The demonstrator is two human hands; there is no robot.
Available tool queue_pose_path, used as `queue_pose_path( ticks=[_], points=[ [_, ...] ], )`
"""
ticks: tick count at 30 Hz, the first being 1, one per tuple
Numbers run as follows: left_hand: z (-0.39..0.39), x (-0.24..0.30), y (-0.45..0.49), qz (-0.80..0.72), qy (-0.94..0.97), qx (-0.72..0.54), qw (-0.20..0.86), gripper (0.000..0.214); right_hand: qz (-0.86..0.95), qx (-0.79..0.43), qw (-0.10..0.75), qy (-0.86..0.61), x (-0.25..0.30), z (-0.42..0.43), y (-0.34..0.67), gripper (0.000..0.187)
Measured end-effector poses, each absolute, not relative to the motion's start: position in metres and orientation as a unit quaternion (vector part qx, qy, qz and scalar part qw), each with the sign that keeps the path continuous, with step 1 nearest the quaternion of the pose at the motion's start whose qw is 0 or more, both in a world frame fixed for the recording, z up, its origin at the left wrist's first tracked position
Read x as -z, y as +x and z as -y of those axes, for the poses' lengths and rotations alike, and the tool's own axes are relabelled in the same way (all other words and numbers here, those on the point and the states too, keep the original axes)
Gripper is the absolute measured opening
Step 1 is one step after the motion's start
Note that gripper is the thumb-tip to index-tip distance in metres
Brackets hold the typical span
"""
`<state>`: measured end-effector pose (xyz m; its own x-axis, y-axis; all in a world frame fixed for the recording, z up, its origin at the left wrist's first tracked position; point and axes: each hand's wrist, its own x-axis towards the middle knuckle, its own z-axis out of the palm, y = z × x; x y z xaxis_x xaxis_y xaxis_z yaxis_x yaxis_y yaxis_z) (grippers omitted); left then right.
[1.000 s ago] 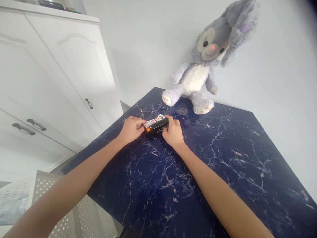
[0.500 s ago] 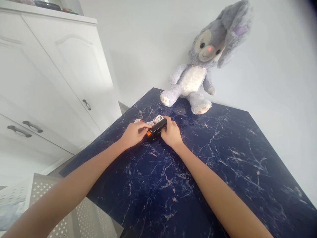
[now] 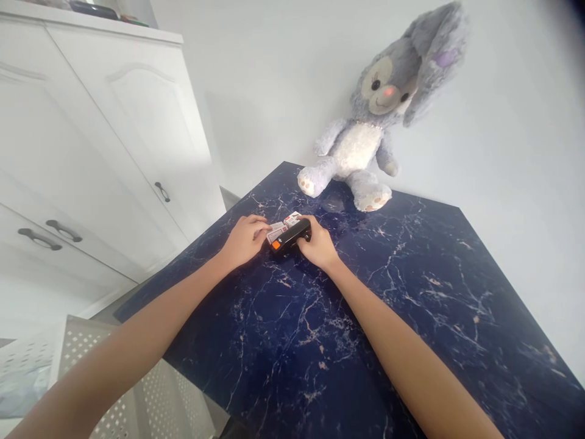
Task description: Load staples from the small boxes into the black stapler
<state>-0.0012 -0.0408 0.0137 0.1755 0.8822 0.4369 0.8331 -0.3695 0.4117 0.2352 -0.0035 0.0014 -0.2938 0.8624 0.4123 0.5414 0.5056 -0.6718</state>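
Observation:
A small black device [image 3: 292,235] with an orange end lies on the dark blue marbled table [image 3: 411,292]. My right hand [image 3: 320,247] is curled round its right end and grips it. Several small white and red cards [image 3: 280,230] lie against the device's far side. My left hand [image 3: 244,239] is closed, its fingertips pinching the left edge of those cards. Both forearms reach in from the near edge.
A grey and white plush rabbit [image 3: 375,122] sits at the table's far edge against the white wall. White cabinets with dark handles [image 3: 91,140] stand to the left. A white perforated chair or basket [image 3: 114,390] sits at the lower left.
My left hand slid left with cards half a second ago, then came back to the device. The cards now lie gathered beside it. My right hand stayed on the device.

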Motion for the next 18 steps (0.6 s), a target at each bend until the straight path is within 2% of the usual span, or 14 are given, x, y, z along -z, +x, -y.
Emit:
queue_pose_path(
  ticks=[11,18],
  points=[
    [0.0374,-0.0057,-0.0072,-0.579,0.772,-0.258,0.05,0.042,0.774,-0.184,0.386,-0.466,0.0015,0.0014,0.2337,0.048],
    [0.0372,-0.0066,-0.0091,-0.621,0.76,-0.192,0.031,0.06,0.78,-0.146,0.371,-0.482,0.0026,0.0013,0.2332,0.044]
  ],
)
